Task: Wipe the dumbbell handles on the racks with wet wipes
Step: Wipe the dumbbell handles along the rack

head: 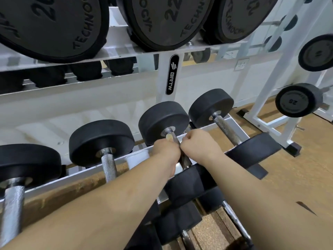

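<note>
Two bare forearms [108, 204] reach in from the bottom. Left: dumbbells [100, 139] with round black rubber heads and knurled steel bars lie on the white metal rack [162, 83]. Heads on the shelf above [169, 20] read "20", "22", "TECHNO...". Centre: left grip [166, 152] is curled round the dark knurled handle [186, 160] of the third dumbbell [164, 121] on the low rails, thumb along the bar. The rack's upright carries a label [173, 76] reading "BRTW". Right grip [196, 143] is fisted against the same handle; can't tell what it holds. Right: second white rack [262, 103], a head marked "25" [297, 101], brown cork-like floor [297, 177].
</note>
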